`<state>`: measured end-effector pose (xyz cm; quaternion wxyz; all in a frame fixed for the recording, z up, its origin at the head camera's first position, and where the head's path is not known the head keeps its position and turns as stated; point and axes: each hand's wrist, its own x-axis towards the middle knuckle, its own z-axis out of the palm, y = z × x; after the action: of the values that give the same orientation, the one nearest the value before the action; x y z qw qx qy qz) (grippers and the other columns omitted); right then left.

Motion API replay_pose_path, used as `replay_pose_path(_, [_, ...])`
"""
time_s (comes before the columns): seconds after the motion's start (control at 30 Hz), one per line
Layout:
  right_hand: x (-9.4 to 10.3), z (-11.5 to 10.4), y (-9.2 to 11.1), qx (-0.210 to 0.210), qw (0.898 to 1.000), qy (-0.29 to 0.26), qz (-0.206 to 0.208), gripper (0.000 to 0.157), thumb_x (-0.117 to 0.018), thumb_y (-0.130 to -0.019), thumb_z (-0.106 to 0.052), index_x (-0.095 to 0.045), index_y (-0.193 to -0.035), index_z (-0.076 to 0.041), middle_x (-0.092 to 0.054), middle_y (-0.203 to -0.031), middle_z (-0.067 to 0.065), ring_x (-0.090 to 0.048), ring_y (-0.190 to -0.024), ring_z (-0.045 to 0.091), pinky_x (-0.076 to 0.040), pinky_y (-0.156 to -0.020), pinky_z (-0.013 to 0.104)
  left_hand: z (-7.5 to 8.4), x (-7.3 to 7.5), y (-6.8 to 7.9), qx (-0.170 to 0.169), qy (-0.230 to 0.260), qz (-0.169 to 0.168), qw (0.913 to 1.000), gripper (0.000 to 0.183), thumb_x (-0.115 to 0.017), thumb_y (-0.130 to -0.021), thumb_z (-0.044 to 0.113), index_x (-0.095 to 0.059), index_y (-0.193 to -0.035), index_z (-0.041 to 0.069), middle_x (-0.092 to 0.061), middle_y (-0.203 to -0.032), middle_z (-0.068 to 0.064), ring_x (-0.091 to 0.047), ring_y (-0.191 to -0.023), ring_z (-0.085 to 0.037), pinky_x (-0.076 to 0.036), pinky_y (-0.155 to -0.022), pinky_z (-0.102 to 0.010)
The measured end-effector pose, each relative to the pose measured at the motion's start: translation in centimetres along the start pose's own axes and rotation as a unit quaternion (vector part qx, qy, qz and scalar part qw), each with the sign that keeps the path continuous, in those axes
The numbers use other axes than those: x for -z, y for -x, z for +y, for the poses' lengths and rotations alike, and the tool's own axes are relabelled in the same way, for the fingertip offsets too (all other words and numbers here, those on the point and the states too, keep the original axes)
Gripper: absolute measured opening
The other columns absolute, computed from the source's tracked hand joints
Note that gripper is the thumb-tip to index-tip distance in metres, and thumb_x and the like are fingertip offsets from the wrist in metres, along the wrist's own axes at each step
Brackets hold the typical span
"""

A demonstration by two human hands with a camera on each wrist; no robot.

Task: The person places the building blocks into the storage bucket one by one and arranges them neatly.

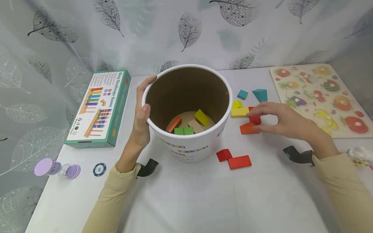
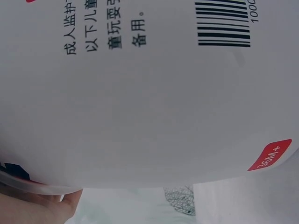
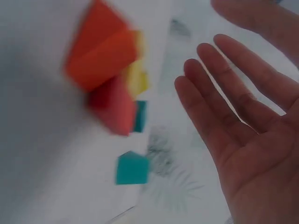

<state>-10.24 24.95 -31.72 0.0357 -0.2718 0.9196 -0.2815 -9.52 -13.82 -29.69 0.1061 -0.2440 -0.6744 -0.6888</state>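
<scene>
A white table is occupied at its middle by a large white bucket, stood mouth up. A fruit-printed board is laid to the right, and a green-edged game box (marked "Ring Challenge Game") to the left. The bucket's rim is gripped by the left hand, with the thumb hooked over it. The right hand is held well open with nothing grasped, near an orange block and a red block; a yellow bar is set beside these. Inside the bucket, orange, green, yellow and plain wooden blocks are seen. By the box, a poker chip is laid flat.
</scene>
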Motion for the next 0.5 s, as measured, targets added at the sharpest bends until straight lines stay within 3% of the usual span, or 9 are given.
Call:
replay_pose_path(0.13, [-1.3, 1.3, 0.6, -0.030, 0.999, 0.008, -0.026, 0.044, -0.084, -0.074, -0.013, -0.071, -0.115, -0.023, -0.066, -0.104, -0.012, -0.059, -0.095, 0.008, -0.053, -0.082, 0.023, 0.0, 0.0, 0.0, 0.001, 0.002, -0.002, 1.0000, 0.088, -0.047, -0.084, 0.072, -0.027, -0.149, 0.016, -0.039, -0.144, -0.010, -0.038, -0.131, -0.032, -0.038, -0.106, -0.046])
replay_pose_path(0.5, [-2.7, 1.5, 0.9, -0.016, 0.997, 0.018, -0.070, 0.043, -0.085, -0.075, -0.017, -0.070, -0.115, -0.021, -0.065, -0.104, -0.007, -0.056, -0.093, 0.010, -0.054, -0.076, 0.023, -0.1, 0.1, 0.0, 0.004, 0.003, 0.000, 1.0000, 0.089, -0.049, -0.083, 0.072, -0.027, -0.149, 0.017, -0.039, -0.144, -0.009, -0.038, -0.131, -0.032, -0.038, -0.106, -0.047])
